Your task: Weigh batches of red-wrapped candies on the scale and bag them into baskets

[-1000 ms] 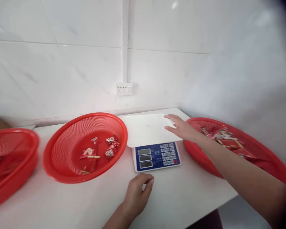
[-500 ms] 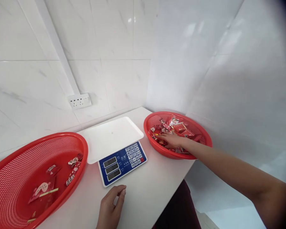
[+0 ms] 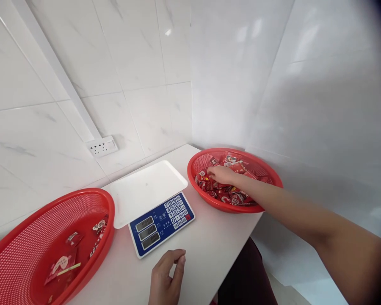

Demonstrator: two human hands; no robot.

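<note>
My right hand (image 3: 221, 174) reaches into the red mesh basket (image 3: 266, 176) on the right, which holds a heap of red packets (image 3: 231, 195). Its fingers are curled down into the heap, closed on packets. My left hand (image 3: 165, 276) rests near the table's front edge, just in front of the scale's blue keypad panel (image 3: 161, 223). That hand's fingers are loosely curled with nothing in them. The scale's white weighing tray (image 3: 146, 190) is bare.
A second red mesh basket (image 3: 108, 212) sits left of the scale with a few red packets (image 3: 63, 264) in it. The white table (image 3: 206, 241) ends in a corner of tiled walls. A wall socket (image 3: 101, 146) is behind the scale.
My right hand moved off the scale's tray, went into the right basket and shifted toward its far left side. The view swung right, so a third basket at far left dropped out. My left hand barely moved.
</note>
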